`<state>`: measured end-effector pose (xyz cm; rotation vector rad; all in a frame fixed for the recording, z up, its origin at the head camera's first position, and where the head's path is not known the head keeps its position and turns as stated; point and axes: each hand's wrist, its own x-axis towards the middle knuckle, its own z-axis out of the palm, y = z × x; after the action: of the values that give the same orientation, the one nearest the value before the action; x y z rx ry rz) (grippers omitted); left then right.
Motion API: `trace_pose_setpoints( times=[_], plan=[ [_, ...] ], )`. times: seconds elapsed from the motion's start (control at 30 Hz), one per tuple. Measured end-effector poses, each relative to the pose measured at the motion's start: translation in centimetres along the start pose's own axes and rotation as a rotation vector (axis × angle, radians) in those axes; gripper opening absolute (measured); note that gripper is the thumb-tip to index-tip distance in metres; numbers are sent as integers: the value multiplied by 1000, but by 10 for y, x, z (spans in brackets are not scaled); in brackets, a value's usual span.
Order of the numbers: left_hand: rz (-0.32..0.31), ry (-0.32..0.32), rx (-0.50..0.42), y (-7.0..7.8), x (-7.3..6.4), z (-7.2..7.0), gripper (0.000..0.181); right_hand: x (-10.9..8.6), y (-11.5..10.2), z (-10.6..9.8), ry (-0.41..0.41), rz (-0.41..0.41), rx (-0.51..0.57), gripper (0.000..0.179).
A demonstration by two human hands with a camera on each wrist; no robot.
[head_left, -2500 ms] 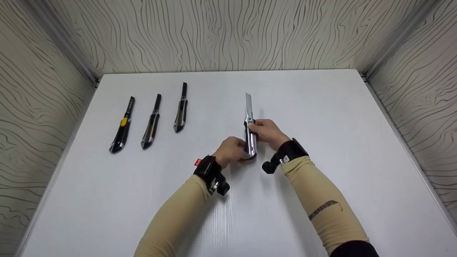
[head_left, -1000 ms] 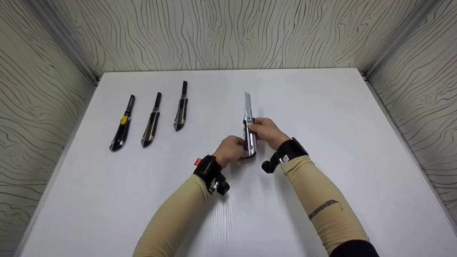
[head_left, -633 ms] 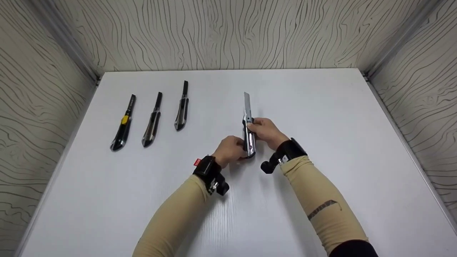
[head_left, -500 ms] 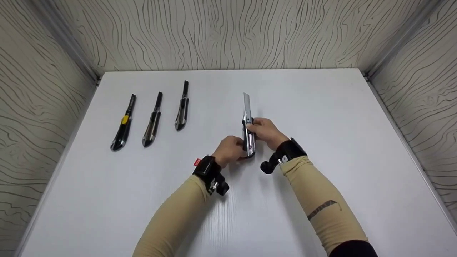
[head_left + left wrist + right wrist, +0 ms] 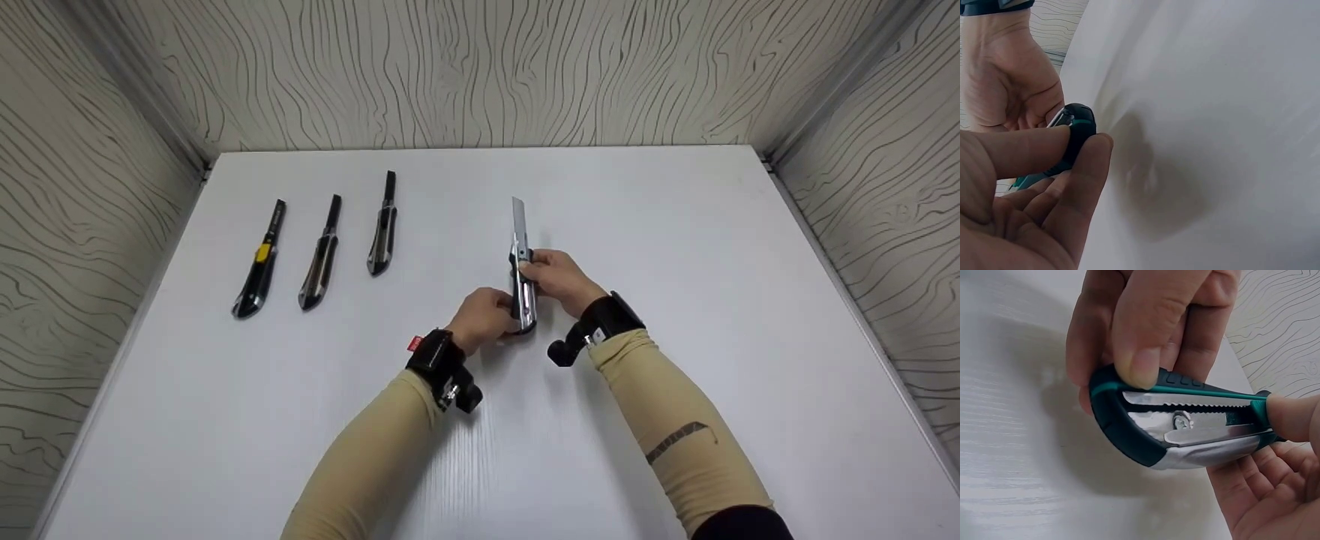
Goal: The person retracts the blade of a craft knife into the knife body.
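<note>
A snap-off utility knife [image 5: 528,300] with its long blade [image 5: 520,217] out is held above the white table, blade pointing away. My left hand [image 5: 480,319] pinches the butt end of its handle between thumb and finger. Farther up, my right hand [image 5: 564,281] grips the handle. In the right wrist view, the right thumb [image 5: 1292,417] rests on the green slider [image 5: 1259,413]; a toothed slot and a screw show in the dark green and silver body [image 5: 1202,453]. The left wrist view shows the dark butt [image 5: 1082,126] between the left fingers, the blade hidden there.
Three more utility knives lie in a row on the left of the table: one with a yellow slider [image 5: 259,270], then two dark ones with silver trim, the middle knife [image 5: 320,262] and the right knife [image 5: 382,236]. Wood-patterned walls [image 5: 480,75] border the table.
</note>
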<state>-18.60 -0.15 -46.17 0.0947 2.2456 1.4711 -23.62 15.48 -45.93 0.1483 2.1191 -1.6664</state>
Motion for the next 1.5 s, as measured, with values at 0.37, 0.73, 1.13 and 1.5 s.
trace_pose_setpoints(
  times=[0.37,0.73,1.13,1.5],
  plan=[
    [-7,1,-23,0,0,0,25,1,-1,1,22,18,31,29],
    [-11,8,-25,-1,0,-1,28,0,-1,1,27,20,24,28],
    [-8,1,-40,-2,1,0,27,-1,-1,1,13,15,34,31],
    [-2,-9,-51,-2,1,-1,22,0,1,0,-2,4,44,28]
  ],
)
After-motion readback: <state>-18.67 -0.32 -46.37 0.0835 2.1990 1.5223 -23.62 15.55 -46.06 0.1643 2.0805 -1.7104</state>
